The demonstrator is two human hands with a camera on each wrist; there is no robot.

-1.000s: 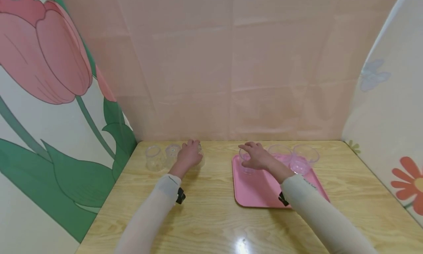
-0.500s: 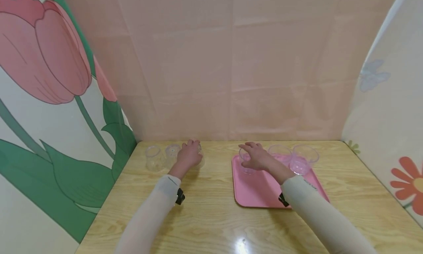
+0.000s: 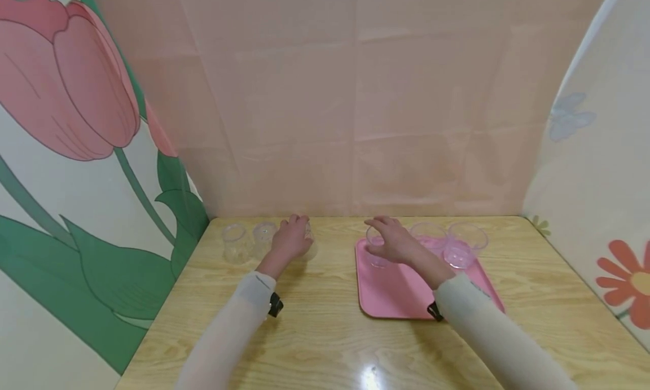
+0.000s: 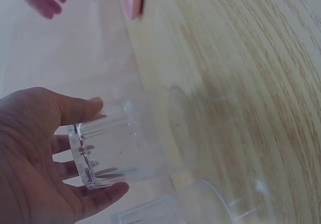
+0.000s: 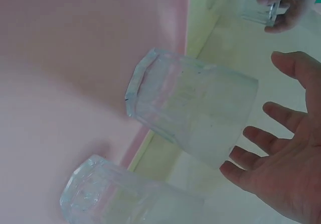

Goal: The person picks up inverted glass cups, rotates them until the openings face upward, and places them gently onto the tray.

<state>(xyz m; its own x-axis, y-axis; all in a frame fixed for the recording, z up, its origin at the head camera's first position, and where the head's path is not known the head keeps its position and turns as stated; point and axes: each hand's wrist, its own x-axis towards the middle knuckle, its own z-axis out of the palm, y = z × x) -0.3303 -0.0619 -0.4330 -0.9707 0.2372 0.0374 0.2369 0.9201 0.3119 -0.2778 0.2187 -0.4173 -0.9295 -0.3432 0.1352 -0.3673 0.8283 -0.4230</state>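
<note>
The left hand [image 3: 291, 241] grips the base of an inverted clear cup [image 4: 128, 143], mouth down at the wooden table [image 3: 315, 339]; 2 more inverted cups [image 3: 236, 246] stand to its left. The right hand [image 3: 395, 244], spread apart, is beside an upright cup [image 5: 193, 106] on the pink tray [image 3: 388, 302]; contact is unclear from where I stand. 2 further upright cups [image 3: 459, 257] stand to its right.

The left hand [image 3: 291, 241] and clear cup [image 4: 133, 141] seem slightly nearer the worktop's [image 3: 320, 345] right edge; the right hand [image 3: 398, 244] spreads wider.
</note>
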